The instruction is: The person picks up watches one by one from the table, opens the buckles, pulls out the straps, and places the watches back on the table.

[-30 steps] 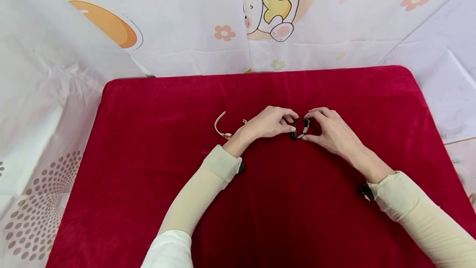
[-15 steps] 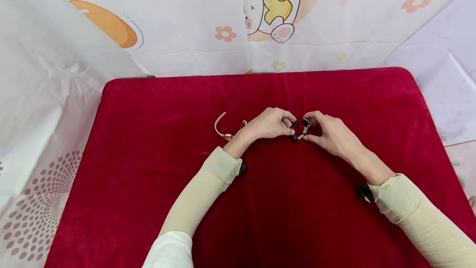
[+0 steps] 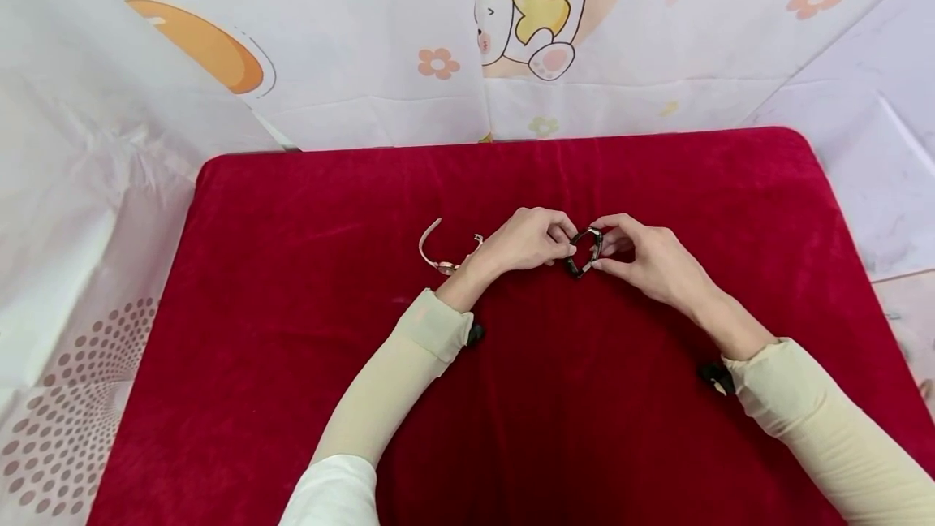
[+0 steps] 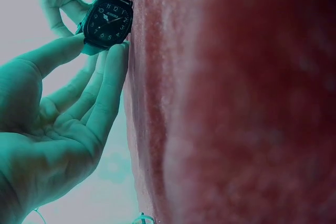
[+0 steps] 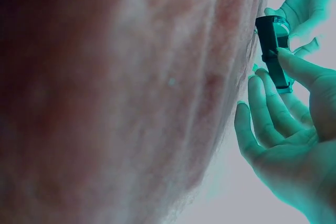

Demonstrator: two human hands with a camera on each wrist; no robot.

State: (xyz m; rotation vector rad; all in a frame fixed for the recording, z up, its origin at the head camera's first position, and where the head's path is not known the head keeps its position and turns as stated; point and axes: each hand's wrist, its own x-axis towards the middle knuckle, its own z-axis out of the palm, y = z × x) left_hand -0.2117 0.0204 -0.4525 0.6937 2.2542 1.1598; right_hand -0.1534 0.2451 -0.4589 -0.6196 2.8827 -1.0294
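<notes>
Between my two hands is a black wristwatch [image 3: 574, 267], its strap bent into a loop above the red cloth. My left hand [image 3: 532, 240] pinches it at the case, thumb on one edge and fingertips on the other. The square dark dial [image 4: 108, 23] with pale numerals shows in the left wrist view. On the strap side, my right hand [image 3: 655, 260] holds the band between thumb and fingers. The strap [image 5: 270, 40] appears in the right wrist view with the right thumb pressed on it. Part of the band is hidden behind fingers.
A second watch with a pale strap [image 3: 428, 239] and rose-coloured case [image 3: 446, 269] lies on the red cloth [image 3: 329, 217], just left of my left wrist. Behind the table's far edge hangs a white printed curtain [image 3: 351, 47].
The black watch has shifted slightly left and its loop has turned a little. My right hand's fingers have changed position on the strap. My left hand stays almost in place.
</notes>
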